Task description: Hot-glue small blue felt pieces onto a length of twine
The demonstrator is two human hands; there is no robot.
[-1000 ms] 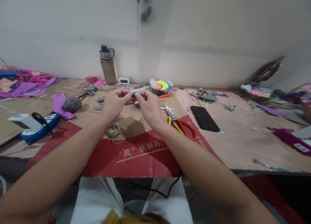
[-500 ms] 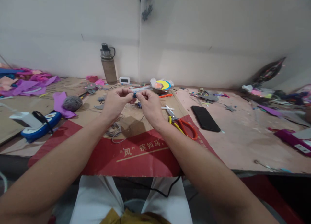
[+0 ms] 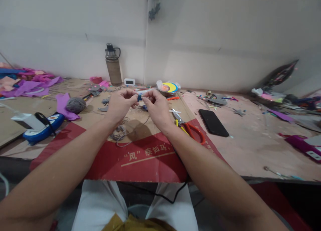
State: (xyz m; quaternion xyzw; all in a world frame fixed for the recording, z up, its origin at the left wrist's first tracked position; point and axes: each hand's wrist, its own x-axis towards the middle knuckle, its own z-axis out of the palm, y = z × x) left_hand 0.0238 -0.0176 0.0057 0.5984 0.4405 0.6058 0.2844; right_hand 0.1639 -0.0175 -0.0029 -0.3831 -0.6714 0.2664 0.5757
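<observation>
A small blue piece [image 3: 139, 97], too small to name, is pinched between the fingertips of my left hand [image 3: 122, 104] and my right hand [image 3: 157, 108]. Both hands are raised over the cardboard, fingers closed and tips nearly meeting. A thin grey cord [image 3: 119, 133] lies in a loose coil below my left wrist, and a strand of it runs up towards my right hand. Another small dark-blue piece [image 3: 145, 108] rests on the board just beneath the hands. By my right wrist lie red-handled scissors [image 3: 194, 132] and a yellow-handled tool [image 3: 181, 127].
A black phone [image 3: 213, 122] lies to the right. At the left are a grey yarn ball [image 3: 76, 105], purple felt scraps [image 3: 31, 87] and a blue power strip [image 3: 45, 129]. Along the wall stand a water bottle [image 3: 113, 69], a small clock [image 3: 129, 82] and a bowl [image 3: 167, 90].
The right fingers have shifted slightly away from the left, so more of the blue piece shows between them. The whole view has moved a little; the things on the table stay put.
</observation>
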